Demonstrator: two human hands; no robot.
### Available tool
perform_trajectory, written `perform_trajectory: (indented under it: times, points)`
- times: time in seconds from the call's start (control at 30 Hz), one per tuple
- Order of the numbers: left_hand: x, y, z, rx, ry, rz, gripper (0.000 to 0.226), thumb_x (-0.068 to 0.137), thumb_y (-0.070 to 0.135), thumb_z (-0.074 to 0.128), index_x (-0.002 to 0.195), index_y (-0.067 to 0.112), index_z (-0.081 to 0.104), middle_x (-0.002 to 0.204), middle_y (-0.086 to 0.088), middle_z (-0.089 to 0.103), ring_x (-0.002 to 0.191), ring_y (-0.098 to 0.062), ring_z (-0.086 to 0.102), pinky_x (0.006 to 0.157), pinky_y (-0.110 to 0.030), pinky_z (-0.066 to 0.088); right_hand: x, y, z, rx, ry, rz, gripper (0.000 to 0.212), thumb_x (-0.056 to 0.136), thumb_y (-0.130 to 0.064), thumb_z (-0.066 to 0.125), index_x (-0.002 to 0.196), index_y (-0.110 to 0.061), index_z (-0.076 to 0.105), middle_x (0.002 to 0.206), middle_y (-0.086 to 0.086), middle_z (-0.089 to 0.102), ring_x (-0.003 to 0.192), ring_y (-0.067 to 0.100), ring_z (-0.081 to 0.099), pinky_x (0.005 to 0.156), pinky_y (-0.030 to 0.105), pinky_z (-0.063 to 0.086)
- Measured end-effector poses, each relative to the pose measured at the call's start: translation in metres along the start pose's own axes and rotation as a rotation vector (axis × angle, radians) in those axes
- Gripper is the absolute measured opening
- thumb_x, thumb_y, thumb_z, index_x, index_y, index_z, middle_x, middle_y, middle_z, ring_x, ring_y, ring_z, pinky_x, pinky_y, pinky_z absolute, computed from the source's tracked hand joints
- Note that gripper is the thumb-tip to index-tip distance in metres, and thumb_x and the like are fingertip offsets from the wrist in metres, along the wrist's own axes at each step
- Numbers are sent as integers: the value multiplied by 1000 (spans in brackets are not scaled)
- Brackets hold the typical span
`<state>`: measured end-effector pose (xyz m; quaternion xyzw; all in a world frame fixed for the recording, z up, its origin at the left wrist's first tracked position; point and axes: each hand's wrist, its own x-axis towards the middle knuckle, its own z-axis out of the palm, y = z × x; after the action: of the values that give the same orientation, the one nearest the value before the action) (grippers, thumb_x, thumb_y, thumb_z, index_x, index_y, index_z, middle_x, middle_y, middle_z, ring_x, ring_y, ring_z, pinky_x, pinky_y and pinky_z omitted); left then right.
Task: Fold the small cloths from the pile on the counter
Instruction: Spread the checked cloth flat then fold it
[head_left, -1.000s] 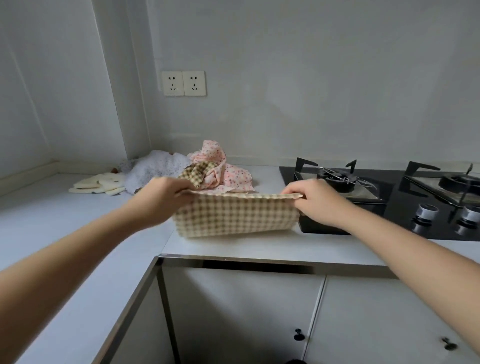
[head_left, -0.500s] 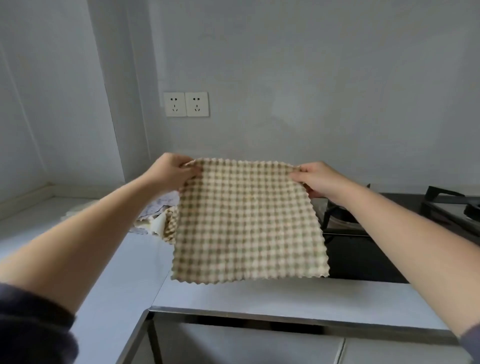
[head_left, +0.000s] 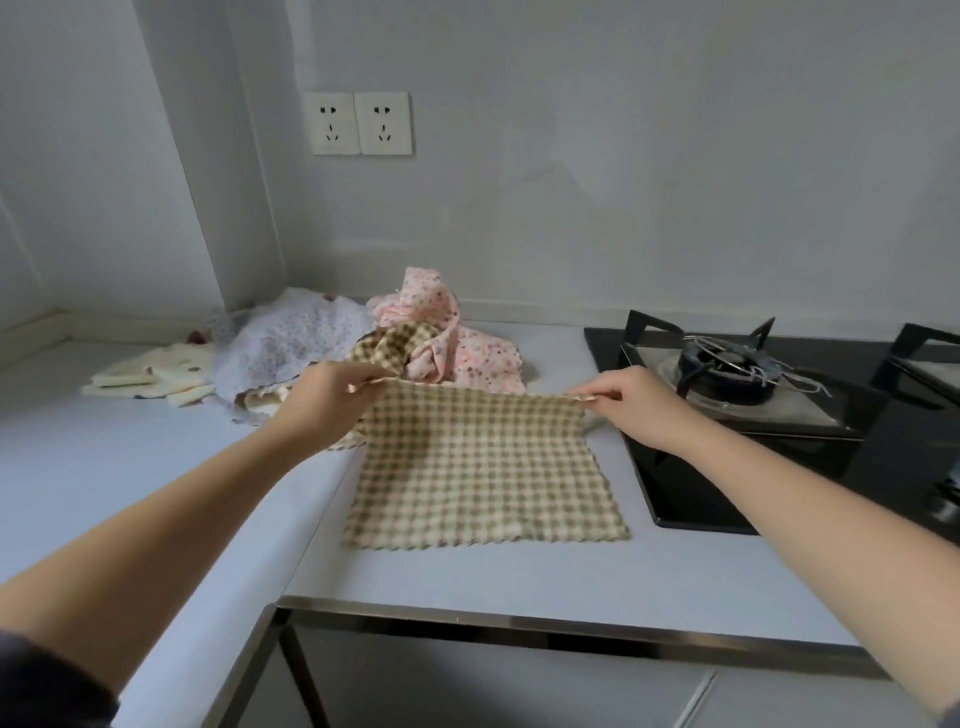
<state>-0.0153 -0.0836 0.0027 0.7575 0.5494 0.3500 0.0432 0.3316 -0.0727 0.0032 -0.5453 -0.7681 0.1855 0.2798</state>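
My left hand (head_left: 332, 402) and right hand (head_left: 634, 410) each pinched a far corner of the checked cloth (head_left: 483, 478), its near half flat on the counter (head_left: 519, 582) before the pile (head_left: 467, 353). I judged both corners should travel level and taut onto the near edge.

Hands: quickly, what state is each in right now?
Left hand: pinching the checked cloth at its far left corner.
Right hand: pinching its far right corner.

checked cloth (head_left: 483, 467): beige-and-cream gingham | pile: pink floral cloth (head_left: 457, 343), white cloth with small lilac flowers (head_left: 291, 338), brown-checked cloth (head_left: 389, 343), cream cloths (head_left: 150, 374) | tabletop (head_left: 519, 577): pale grey | hob (head_left: 753, 405): black | sockets (head_left: 358, 123): white
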Motion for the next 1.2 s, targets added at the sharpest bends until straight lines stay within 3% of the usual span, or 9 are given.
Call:
perform_trajectory:
  times: [0.13,0.23,0.37,0.57,0.77,0.87,0.97,1.1,1.2]
  points:
    - [-27,0,-10,72,-14,211,21,86,4,68,103,15,76,94,5,70,81,-11,63,70,-13,43,-25,2,-3,-113,-3,-164,30,94,-6,56,111,-23,74,110,-9,70,98,-5,57,84,4,35]
    - [-49,-2,-13,98,-68,323,21,86,9,69,104,16,75,96,1,72,83,-14,66,72,-27,52,-40,5,-1,-254,-11,-243,34,93,-3,56,112,-24,74,114,-8,69,107,7,56,95,18,38]
    - [-75,4,-17,227,-122,444,19,92,19,61,105,21,76,96,7,71,83,-10,65,68,-25,53,-60,4,1,-393,-83,-252,40,95,-7,50,117,-33,70,122,-13,63,116,9,49,103,32,35]
    - [-90,3,-17,401,-162,528,38,89,27,41,106,26,75,95,9,69,77,-15,64,65,-31,51,-72,1,2,-645,-154,-334,37,100,-18,46,129,-36,61,134,-13,57,126,10,43,93,26,26]
    - [-95,10,-18,473,-232,544,52,71,16,34,101,23,76,97,7,72,80,-14,67,68,-27,54,-74,-4,1,-822,-253,-355,41,100,-16,45,134,-35,56,140,-10,52,130,12,39,102,32,29]
    - [-93,11,-19,440,-115,472,60,66,2,28,99,17,75,99,1,73,86,-22,69,71,-33,56,-74,-10,-5,-731,-203,-294,42,97,-6,45,127,-29,64,140,-8,51,132,11,37,107,32,29]
    - [-84,24,-4,336,3,255,47,81,-6,39,112,13,70,115,-3,69,103,-26,65,77,-34,53,-65,-21,8,-504,-101,-216,43,97,-2,40,130,-19,62,141,-4,51,133,13,40,112,30,29]
    - [-72,48,28,218,-117,254,27,96,19,51,119,17,64,119,2,63,103,-21,63,82,-36,53,-48,-33,42,-330,-121,-174,41,100,-8,36,136,-18,54,143,-3,50,131,13,44,112,29,32]
    - [-70,50,30,122,-103,400,21,88,40,58,95,22,66,94,12,59,80,-9,58,67,-32,52,-48,-33,44,-299,-42,-222,19,95,-18,50,104,-23,66,110,-11,63,102,10,57,93,37,47]
